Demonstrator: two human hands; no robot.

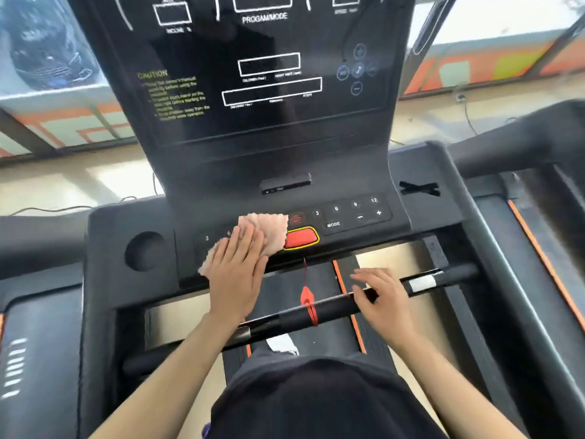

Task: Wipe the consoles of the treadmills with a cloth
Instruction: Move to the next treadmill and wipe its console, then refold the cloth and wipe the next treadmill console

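We press our left hand (235, 274) flat on the pink cloth (267, 226), its grip fully open with the fingers straight. The cloth lies on the treadmill console's button panel (348, 217), just at nine o'clock of the red stop button (300, 238). At four o'clock from that hand, our right hand (383, 299) rests on the black handlebar (332, 307), its grip loose, the fingers spread and clasping nothing.
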